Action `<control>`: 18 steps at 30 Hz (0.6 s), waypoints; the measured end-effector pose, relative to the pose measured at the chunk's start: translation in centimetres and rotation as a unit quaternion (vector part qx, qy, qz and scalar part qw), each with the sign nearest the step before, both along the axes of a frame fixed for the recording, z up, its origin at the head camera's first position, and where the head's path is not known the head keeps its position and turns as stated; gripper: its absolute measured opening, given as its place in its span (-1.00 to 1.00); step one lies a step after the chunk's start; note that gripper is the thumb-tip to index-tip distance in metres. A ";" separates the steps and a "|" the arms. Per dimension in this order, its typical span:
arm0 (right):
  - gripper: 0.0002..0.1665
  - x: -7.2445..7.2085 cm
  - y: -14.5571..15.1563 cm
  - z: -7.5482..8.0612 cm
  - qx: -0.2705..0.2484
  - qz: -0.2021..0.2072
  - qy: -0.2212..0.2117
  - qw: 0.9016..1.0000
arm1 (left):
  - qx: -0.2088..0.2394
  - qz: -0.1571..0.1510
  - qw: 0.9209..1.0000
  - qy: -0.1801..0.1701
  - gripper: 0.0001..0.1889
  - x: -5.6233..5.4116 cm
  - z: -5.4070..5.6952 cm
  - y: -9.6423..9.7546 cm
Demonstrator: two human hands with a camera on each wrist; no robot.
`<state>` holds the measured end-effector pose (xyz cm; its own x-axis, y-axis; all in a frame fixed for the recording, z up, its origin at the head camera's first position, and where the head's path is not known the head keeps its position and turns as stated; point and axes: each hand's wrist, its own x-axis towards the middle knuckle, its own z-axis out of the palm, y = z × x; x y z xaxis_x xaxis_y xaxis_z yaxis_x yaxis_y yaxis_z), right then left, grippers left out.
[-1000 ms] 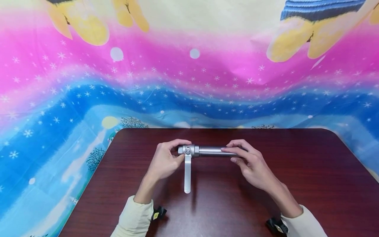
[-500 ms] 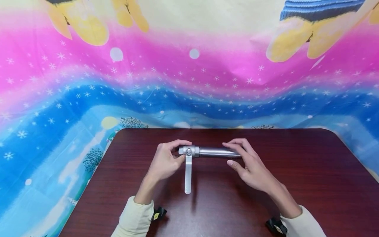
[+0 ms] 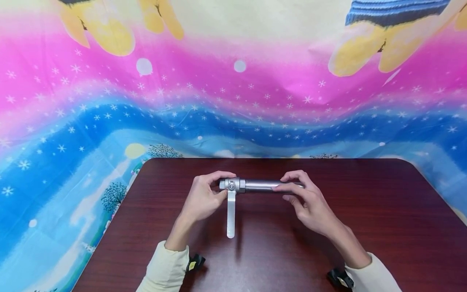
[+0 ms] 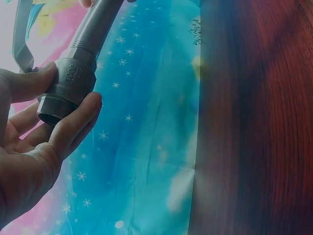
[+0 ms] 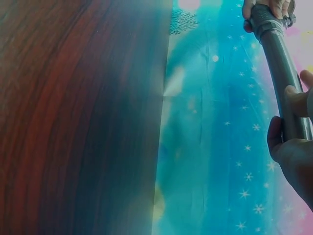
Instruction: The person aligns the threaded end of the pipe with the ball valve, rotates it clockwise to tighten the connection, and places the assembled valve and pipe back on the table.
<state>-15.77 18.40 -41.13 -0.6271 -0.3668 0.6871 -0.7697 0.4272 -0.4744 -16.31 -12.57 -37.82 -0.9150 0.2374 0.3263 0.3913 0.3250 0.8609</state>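
Observation:
A silver ball valve (image 3: 238, 184) with a long flat lever handle (image 3: 231, 215) is joined to a smooth metal pipe (image 3: 259, 186). Thumb and fingers of my left hand (image 3: 202, 198) grip the valve body from the left; in the left wrist view, the valve's hex end (image 4: 54, 108) faces the palm. The lever points toward me. My right hand (image 3: 313, 207) holds the pipe near its right end, index finger along the top and thumb on the near side. In the right wrist view, its fingers wrap around the pipe (image 5: 281, 68). The pipe's far right end is hidden by the hand.
Below lies a dark reddish-brown wooden table (image 3: 383, 202) with rounded far corners. Behind it hangs a pink and blue cloth (image 3: 219, 89) with snowflakes. Black wrist camera mounts (image 3: 196, 263) sit by both cream sleeves (image 3: 164, 263).
Half a second ago the right fingers and thumb were spread away from the pipe; now they close around it again. The left hand keeps its grip, and the valve barely shifts.

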 end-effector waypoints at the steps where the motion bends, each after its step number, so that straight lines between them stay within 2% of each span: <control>1: -0.40 0.0 0.0 0.0 -0.001 -0.001 -0.001 1.000 | 0.002 -0.001 1.000 0.000 -0.53 0.0 0.0 0.0; 18: -0.39 -0.1 0.1 0.0 0.010 -0.011 -0.027 1.000 | -0.009 0.000 1.000 0.003 -0.55 -0.1 -0.1 0.1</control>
